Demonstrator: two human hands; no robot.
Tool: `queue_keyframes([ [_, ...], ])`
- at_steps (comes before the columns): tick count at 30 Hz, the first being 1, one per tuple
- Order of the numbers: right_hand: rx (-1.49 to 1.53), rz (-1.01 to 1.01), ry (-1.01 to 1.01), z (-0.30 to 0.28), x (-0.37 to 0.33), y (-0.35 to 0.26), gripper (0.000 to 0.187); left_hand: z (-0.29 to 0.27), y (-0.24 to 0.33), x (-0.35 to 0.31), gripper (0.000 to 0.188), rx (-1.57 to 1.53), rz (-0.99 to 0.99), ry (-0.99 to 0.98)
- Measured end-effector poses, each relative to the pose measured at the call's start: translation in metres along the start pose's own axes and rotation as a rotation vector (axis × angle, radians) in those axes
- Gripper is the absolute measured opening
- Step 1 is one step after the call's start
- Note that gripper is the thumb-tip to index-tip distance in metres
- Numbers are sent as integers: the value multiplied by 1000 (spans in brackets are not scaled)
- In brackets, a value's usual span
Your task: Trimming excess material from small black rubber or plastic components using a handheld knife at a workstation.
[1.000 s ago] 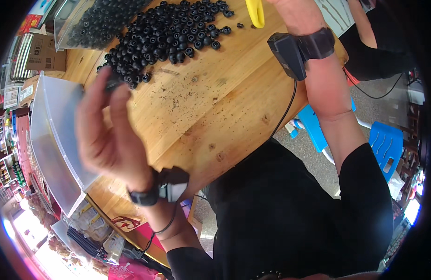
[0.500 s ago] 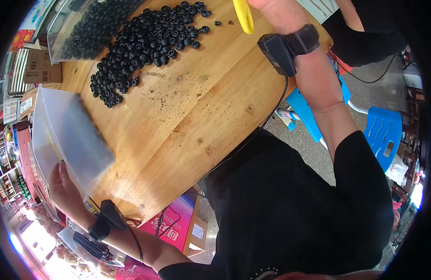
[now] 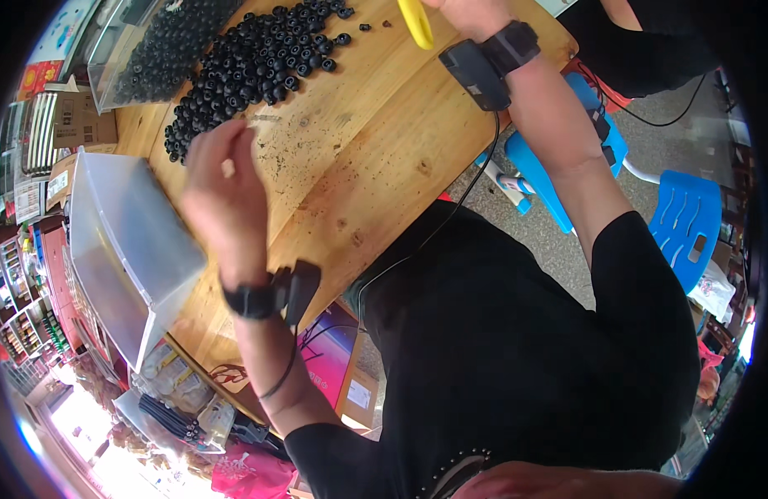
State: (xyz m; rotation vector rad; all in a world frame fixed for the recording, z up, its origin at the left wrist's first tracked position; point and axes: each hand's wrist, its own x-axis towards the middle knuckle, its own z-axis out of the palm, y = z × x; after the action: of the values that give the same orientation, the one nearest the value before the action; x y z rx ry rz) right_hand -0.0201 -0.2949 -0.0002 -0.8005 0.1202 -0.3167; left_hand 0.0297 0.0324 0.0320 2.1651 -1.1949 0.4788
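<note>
My left hand [image 3: 222, 187] hangs above the round wooden table [image 3: 375, 158], between a clear plastic box [image 3: 122, 241] at the table's left edge and a pile of small black round pieces [image 3: 251, 58]. I see only its back, with the fingers curled together, so what it holds is hidden. A black band with a small device sits on that wrist. My right hand [image 3: 471, 12] is at the top edge, mostly cut off, gripping a yellow tool [image 3: 415, 21] near the pile's right end. It wears a black wrist device too.
A second clear box [image 3: 151, 50] full of black pieces stands at the table's far left. Blue plastic stools [image 3: 687, 224] are on the floor to the right. Cardboard boxes and shelves of goods crowd the left side. Another person's arm shows at the top right.
My left hand was raised with a black piece, dropped low beside the clear box, and has now come back up over the table toward the pile. The right hand stayed at the top.
</note>
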Motion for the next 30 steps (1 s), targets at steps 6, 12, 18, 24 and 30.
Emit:
queue_keyframes([
  [6,87,154,3,4,1,27,30,71,19,17,7,-76,55,-93],
  [12,-260,67,-44,32,-19,30,39,101,21,28,21,95,117,-221],
  [18,-265,171,-33,38,-17,37,37,90,20,28,20,65,140,-196],
  [24,-309,122,-37,38,-19,36,45,87,26,26,22,81,190,-217],
  [30,-334,119,-16,31,-15,41,45,86,28,29,17,79,208,-239],
])
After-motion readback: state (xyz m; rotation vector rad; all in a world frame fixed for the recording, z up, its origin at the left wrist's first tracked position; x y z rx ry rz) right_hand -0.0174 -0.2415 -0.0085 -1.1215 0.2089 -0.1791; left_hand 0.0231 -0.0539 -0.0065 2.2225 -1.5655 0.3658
